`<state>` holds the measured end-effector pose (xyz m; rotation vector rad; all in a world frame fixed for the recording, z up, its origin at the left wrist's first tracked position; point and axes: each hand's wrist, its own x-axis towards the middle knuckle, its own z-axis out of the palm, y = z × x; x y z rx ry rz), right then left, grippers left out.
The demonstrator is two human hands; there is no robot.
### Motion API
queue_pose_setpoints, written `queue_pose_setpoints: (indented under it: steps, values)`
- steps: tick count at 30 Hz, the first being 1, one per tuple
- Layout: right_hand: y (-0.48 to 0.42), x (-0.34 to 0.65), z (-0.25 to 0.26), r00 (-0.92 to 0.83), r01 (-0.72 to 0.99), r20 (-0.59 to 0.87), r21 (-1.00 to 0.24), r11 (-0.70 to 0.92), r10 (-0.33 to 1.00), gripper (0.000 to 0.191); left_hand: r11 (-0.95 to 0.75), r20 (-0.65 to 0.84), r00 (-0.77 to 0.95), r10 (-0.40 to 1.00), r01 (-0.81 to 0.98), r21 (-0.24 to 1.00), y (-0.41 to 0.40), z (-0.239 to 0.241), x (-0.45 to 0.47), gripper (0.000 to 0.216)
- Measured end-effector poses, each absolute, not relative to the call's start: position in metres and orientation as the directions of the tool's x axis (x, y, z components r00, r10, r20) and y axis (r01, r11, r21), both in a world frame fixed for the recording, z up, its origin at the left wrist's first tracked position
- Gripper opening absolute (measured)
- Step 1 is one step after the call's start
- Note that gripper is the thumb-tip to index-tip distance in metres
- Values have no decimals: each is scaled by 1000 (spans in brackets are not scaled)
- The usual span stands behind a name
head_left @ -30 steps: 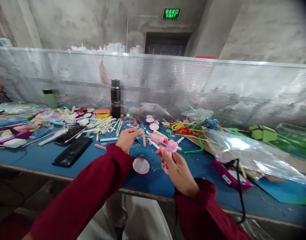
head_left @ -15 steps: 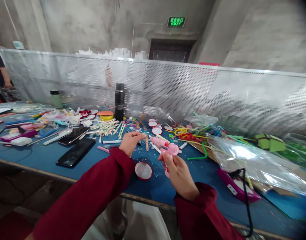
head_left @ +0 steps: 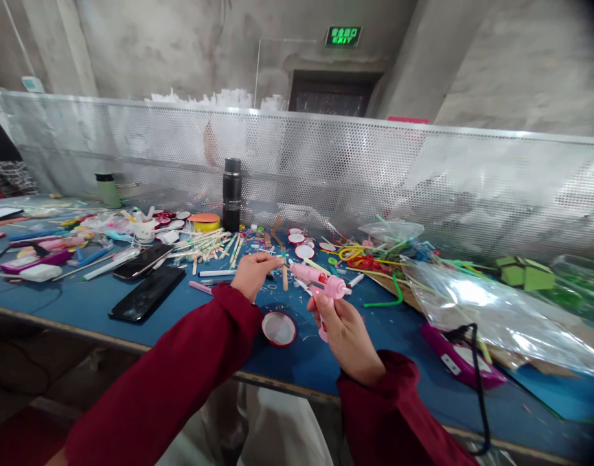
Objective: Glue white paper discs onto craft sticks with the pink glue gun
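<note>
My right hand (head_left: 348, 330) grips the handle of a pink hot glue gun (head_left: 333, 286), with a small red light glowing on it. The gun's nozzle points left, close to the fingertips of my left hand (head_left: 252, 275). Those fingertips are pinched together; what they hold is too small to make out. A brown wooden craft stick (head_left: 285, 279) shows between the fingertips and the gun, and I cannot tell whether the hand touches it. Below the hands, a round red-rimmed lid (head_left: 278, 329) lies on the blue table (head_left: 297, 366).
Left are two black phones (head_left: 146, 294), scattered craft sticks (head_left: 204, 246) and a black bottle (head_left: 232, 195). Right are a purple power strip (head_left: 462, 356) with a black cable, clear plastic sheets (head_left: 495, 317) and coloured pipe cleaners (head_left: 360, 255). A perforated metal screen (head_left: 326, 175) stands behind.
Both hands stay almost in place, with the glue gun's nozzle still by the left fingertips. The person at the far left has shifted and sits lower in view.
</note>
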<state>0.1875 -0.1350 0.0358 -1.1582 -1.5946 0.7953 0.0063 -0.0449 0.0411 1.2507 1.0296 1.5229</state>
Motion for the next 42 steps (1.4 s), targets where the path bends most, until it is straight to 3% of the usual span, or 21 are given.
queue_pose_setpoints:
  steps: [11, 42]
  values:
    - [-136, 189, 32, -84, 315, 311, -893, 321, 947, 51, -262, 250, -103, 963, -141, 955, -47, 43, 7, 27]
    - [-150, 194, 28, -124, 356, 225, -899, 255, 966, 53, -284, 262, -163, 951, -135, 949, -43, 42, 6, 15]
